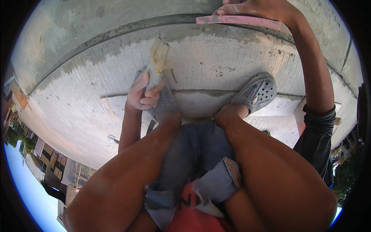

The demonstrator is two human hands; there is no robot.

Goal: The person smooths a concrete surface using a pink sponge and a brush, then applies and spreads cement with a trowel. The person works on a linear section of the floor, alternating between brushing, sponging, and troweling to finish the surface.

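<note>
My left hand [143,92] is closed around the cement-smeared handle of a brush with pale, stiff bristles [159,54]. The bristles point up and away from me, above my left clog [166,98]. Farther off on the right, my right hand [259,8] grips a flat pink float [241,21] with grey mortar smears on it. This float lies along the dark, damp edge strip of the concrete [127,29], its long side roughly in line with the strip. Part of the right hand is cut off by the top of the picture.
My grey clogs, the right one [261,91] with holes, stand at a narrow ledge [205,102]. Rough pale concrete [96,77] spreads around them, with smoother grey cement [77,27] beyond the strip. A short metal stub [113,138] sticks out at left. Buildings [54,166] appear at lower left.
</note>
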